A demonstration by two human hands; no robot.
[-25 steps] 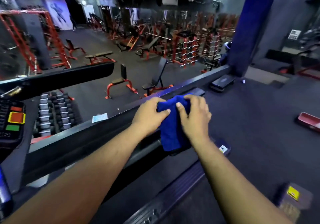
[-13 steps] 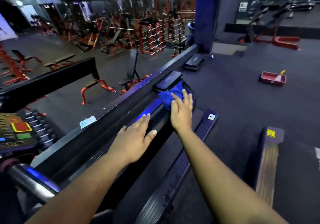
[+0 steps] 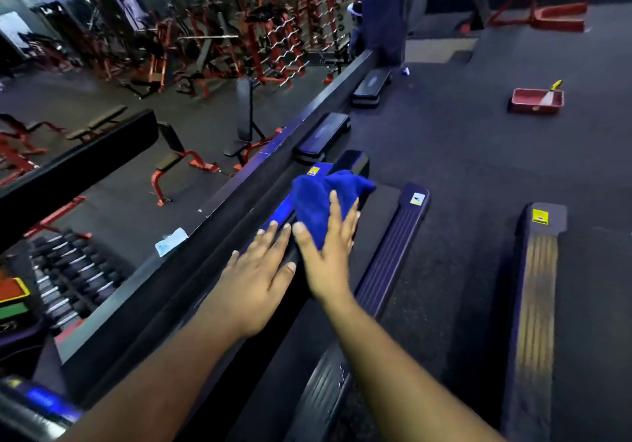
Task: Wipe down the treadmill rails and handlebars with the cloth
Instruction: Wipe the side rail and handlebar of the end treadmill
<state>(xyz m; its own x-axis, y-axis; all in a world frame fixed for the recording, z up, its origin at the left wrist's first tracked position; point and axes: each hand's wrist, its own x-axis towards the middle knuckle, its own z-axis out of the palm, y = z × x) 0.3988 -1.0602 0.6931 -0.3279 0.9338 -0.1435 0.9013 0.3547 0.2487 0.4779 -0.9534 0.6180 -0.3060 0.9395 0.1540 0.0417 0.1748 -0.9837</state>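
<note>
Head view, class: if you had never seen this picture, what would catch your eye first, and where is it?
The bright blue cloth stands out at centre, lying on the dark treadmill rail under the flat fingers of the right hand. The left hand lies flat on the rail beside it. To the far right, a red tray sits on the grey floor.

Both hands flat, fingers straight: left (image 3: pixel 260 272), right (image 3: pixel 326 253).
</note>
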